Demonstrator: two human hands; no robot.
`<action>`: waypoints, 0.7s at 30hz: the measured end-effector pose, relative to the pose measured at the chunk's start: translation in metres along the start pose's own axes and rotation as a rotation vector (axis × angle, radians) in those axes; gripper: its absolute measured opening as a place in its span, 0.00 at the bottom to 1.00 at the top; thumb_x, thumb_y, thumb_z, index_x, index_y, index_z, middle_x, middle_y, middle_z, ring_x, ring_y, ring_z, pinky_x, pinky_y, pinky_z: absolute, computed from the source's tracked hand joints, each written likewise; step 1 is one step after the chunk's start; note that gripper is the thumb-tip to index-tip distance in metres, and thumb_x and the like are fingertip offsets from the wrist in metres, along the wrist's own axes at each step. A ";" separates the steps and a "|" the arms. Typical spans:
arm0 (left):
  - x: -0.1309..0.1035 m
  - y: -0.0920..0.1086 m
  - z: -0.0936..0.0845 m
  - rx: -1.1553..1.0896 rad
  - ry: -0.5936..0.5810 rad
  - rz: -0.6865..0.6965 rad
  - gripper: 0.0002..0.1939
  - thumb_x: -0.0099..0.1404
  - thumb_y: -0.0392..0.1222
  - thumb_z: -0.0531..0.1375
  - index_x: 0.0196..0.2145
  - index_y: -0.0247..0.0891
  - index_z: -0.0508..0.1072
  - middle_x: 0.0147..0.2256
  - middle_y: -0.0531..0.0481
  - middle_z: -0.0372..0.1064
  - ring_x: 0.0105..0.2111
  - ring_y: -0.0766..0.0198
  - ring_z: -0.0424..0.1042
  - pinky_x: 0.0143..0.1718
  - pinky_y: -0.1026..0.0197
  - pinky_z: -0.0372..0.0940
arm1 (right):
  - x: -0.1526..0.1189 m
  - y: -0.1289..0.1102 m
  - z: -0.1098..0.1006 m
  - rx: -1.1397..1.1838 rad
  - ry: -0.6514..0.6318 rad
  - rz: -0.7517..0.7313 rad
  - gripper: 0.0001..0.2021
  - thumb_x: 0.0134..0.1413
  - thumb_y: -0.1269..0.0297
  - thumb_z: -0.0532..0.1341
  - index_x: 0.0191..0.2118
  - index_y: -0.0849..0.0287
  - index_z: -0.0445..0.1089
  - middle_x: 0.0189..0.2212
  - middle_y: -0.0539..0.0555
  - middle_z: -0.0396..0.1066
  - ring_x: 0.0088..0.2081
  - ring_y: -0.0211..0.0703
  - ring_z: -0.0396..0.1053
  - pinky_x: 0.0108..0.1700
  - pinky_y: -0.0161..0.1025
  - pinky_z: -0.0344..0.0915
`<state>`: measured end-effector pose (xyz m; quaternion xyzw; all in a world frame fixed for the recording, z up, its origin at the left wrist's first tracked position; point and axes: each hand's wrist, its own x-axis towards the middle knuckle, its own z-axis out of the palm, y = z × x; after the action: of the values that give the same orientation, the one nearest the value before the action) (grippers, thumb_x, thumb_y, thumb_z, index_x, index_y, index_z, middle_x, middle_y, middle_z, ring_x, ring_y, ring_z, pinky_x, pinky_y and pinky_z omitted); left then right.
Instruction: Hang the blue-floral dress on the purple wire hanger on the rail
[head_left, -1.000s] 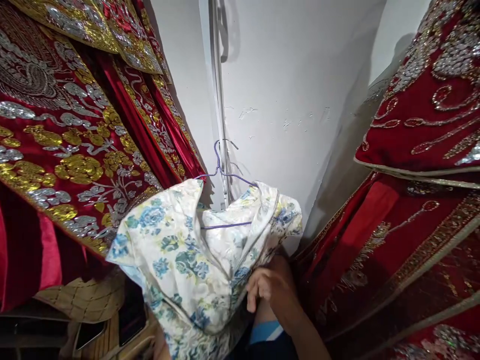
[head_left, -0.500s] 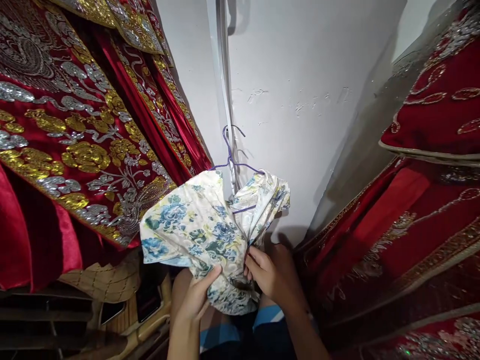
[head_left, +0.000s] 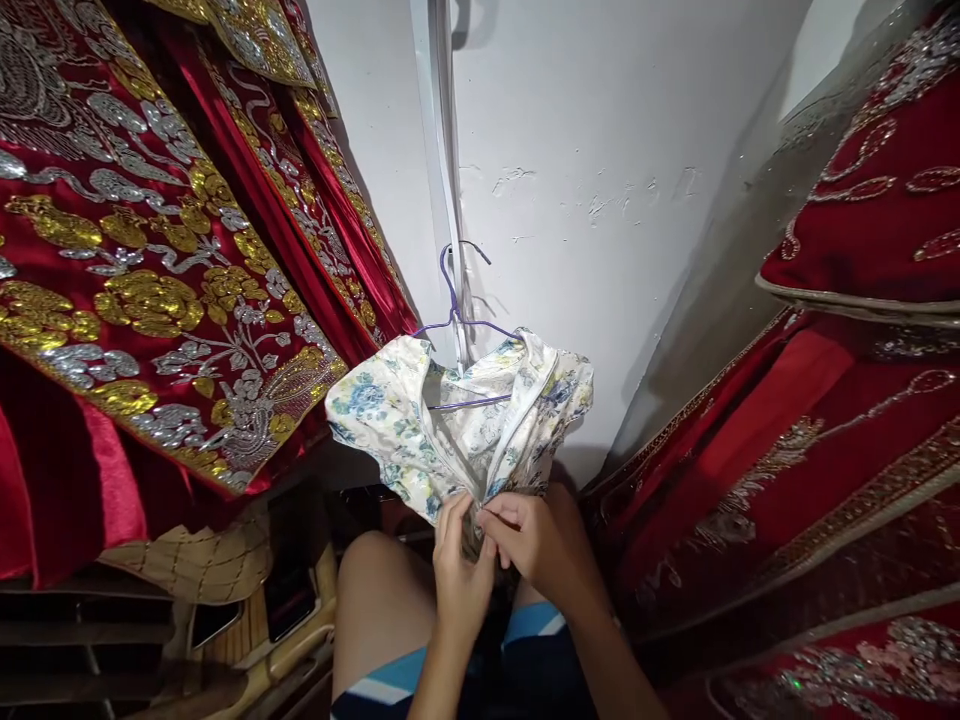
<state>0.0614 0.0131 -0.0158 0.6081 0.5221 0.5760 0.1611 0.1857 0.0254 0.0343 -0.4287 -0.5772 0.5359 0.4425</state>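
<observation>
in the head view, the floral top (head_left: pixel 397 425) hangs on a purple hanger (head_left: pixel 453 300) in front of the pale wall (head_left: pixel 585 120), above the person's knees. its open neck narrows to a point where both hands meet. the left hand (head_left: pixel 457 560) grips the cloth at that point, and the right hand (head_left: pixel 521 530) pinches the other edge just beside it, fingertips close together. red embroidered garments (head_left: pixel 157 300) hang at both sides. at lower left, a phone (head_left: pixel 291 605) lies by a quilted cloth (head_left: pixel 195 560).

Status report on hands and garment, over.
Left hand and right hand pinching floral garment at its neckline's base. Garment on purple hanger. Nothing visibly blocking.
</observation>
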 end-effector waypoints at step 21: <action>0.125 0.079 -0.054 0.271 -0.337 0.333 0.13 0.71 0.39 0.55 0.52 0.40 0.68 0.40 0.47 0.74 0.39 0.59 0.74 0.43 0.59 0.65 | 0.088 -0.129 -0.020 0.166 0.139 -0.356 0.07 0.53 0.62 0.63 0.30 0.60 0.72 0.14 0.45 0.66 0.15 0.32 0.57 0.17 0.31 0.51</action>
<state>0.0241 0.0624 0.1290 0.7889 0.4529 0.4101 0.0660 0.1810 0.1084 0.1681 -0.3181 -0.5658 0.4641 0.6028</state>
